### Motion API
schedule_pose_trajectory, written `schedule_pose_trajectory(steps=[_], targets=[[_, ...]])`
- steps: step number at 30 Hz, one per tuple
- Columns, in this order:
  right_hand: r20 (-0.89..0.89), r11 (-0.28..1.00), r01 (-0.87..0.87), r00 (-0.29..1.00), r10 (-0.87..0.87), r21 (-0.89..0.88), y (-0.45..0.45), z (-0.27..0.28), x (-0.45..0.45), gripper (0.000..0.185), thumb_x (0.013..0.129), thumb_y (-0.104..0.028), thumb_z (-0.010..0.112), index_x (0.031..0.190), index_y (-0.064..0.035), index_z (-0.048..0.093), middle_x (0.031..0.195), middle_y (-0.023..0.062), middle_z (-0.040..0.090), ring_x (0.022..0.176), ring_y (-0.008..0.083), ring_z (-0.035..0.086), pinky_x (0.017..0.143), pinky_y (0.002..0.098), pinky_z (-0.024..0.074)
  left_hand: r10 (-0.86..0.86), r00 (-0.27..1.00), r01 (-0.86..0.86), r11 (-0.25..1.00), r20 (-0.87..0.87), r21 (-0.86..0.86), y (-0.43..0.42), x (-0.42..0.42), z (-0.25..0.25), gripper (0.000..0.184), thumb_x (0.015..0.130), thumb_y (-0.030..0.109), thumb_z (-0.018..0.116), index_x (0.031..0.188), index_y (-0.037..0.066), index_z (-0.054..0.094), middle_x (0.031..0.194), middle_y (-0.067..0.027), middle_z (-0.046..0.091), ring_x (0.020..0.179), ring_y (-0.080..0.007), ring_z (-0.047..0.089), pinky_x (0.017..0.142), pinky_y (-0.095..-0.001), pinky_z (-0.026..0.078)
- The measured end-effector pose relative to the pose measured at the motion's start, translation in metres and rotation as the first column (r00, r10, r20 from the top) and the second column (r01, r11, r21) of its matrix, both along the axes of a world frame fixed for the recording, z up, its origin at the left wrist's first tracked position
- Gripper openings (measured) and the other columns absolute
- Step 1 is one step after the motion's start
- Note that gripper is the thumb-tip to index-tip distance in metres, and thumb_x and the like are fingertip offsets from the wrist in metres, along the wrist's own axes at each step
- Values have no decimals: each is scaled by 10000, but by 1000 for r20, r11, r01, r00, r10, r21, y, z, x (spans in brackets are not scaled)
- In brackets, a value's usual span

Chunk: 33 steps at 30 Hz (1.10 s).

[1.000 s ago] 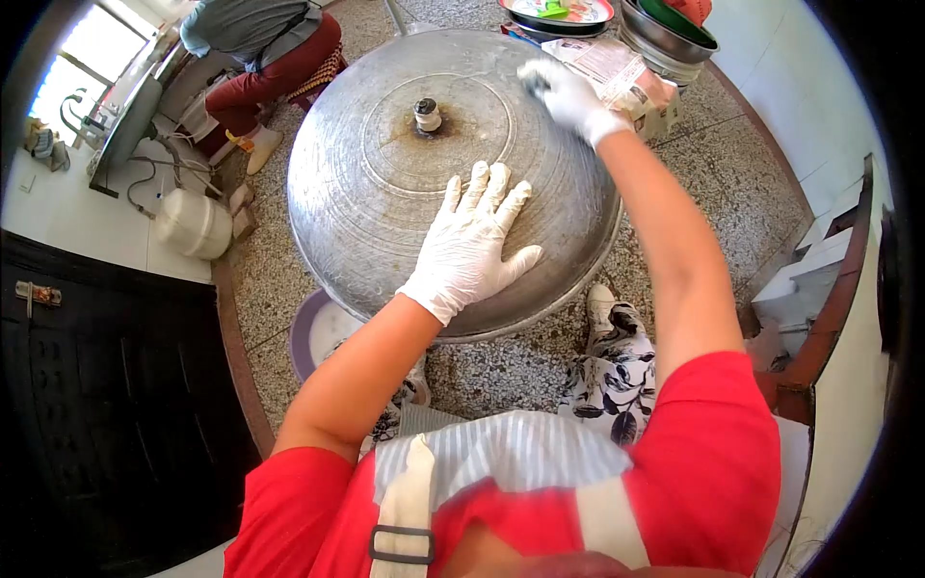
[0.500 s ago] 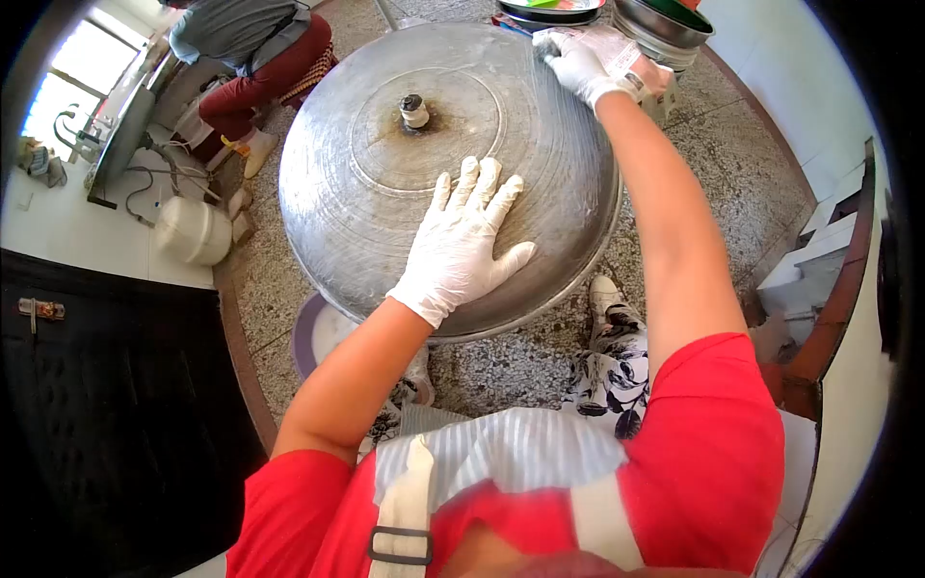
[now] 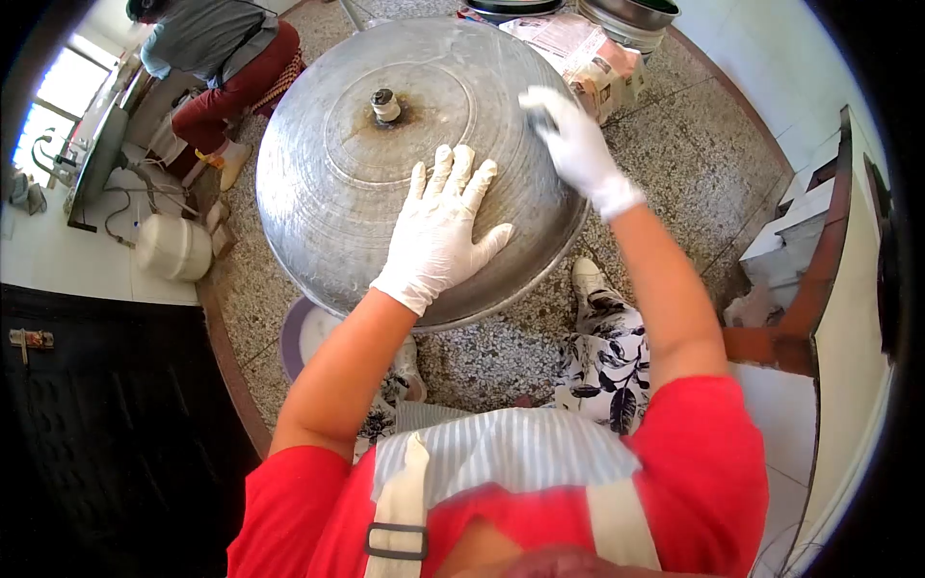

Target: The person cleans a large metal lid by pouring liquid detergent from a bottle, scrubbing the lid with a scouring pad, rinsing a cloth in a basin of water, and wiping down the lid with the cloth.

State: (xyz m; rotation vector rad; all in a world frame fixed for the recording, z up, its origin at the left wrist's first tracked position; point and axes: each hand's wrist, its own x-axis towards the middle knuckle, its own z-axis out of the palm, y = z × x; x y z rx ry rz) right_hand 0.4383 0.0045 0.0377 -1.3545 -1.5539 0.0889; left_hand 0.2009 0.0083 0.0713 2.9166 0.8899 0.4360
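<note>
Spreading left hand (image 3: 434,236) on metal lid (image 3: 328,212), gripping dark object (image 3: 541,119), perhaps pad, in right hand (image 3: 578,149), near purple basin (image 3: 291,337) of whitish liquid (image 3: 316,329).

You are standing on a speckled floor (image 3: 713,149), your right shoe (image 3: 590,277) and left shoe (image 3: 410,374) pressing down on it. A purple basin (image 3: 289,345) is sitting near your left shoe, holding something whitish. By the left wall a cream tank (image 3: 173,247) is resting, and beyond it a co-worker's shoe (image 3: 233,168) is touching down.
</note>
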Motion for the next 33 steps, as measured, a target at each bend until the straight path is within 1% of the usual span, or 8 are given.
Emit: schedule_pose_trajectory(steps=[2,6,12,17,22,24,26,33], targets=[[-119,972,-84,991,58,-222,65,7,29,276,868,7,550,1119,-79,625,1044,107,685,1009,238,639,911,347,479,3,1000,-3,1000,-6,4,1,2,3,696,856,442,623,1426,101,419,1495,-211,345,1421,-378,260,1164,-504,186],[148,960,62,989,-21,-275,158,1,90,251,890,-48,556,1122,-87,642,1055,75,697,967,176,638,893,292,473,8,1000,-8,1000,-14,-8,0,1,4,694,856,445,622,1426,104,420,1490,-208,353,1416,-381,268,1162,-507,192],[-136,980,-20,991,-8,-200,14,-2,16,314,871,-6,580,1166,-97,639,1155,96,667,1110,234,610,1001,348,447,-6,1000,5,1000,26,19,1,1,-3,686,871,470,589,1402,62,440,1488,-226,347,1416,-372,272,1169,-501,174],[34,995,39,999,-36,-88,-111,-11,-82,419,778,87,601,1148,-106,637,1258,112,614,1238,302,524,1108,414,355,-18,999,17,999,35,27,1,0,-4,662,871,414,616,1416,88,429,1488,-230,353,1415,-386,270,1165,-496,190],[85,999,45,995,-43,-15,-48,-8,-34,383,832,51,592,1168,-129,632,1256,97,623,1222,277,547,1087,413,385,-6,1000,6,999,2,34,2,1,-5,662,874,422,613,1419,96,427,1493,-221,350,1418,-383,268,1166,-496,190],[30,996,59,998,-57,-68,1,-8,5,374,876,19,551,1222,-113,609,1263,88,616,1216,239,548,1074,354,401,0,1000,0,1000,-4,29,2,2,-4,663,875,428,611,1419,97,428,1495,-220,349,1417,-380,270,1167,-494,190],[-279,891,18,947,-161,-453,38,11,34,346,901,-4,543,1224,-113,604,1245,81,629,1156,224,582,1036,340,427,12,1000,-12,1000,-3,22,0,2,-4,663,875,433,609,1419,99,429,1496,-219,347,1417,-378,272,1167,-492,190],[85,994,101,992,-98,-41,-58,-7,-32,360,816,49,595,1146,-91,629,1258,104,609,1219,279,538,1089,385,386,2,999,-3,1000,37,24,3,2,-6,730,866,462,598,1439,68,376,1486,-223,359,1414,-370,283,1169,-495,185]])
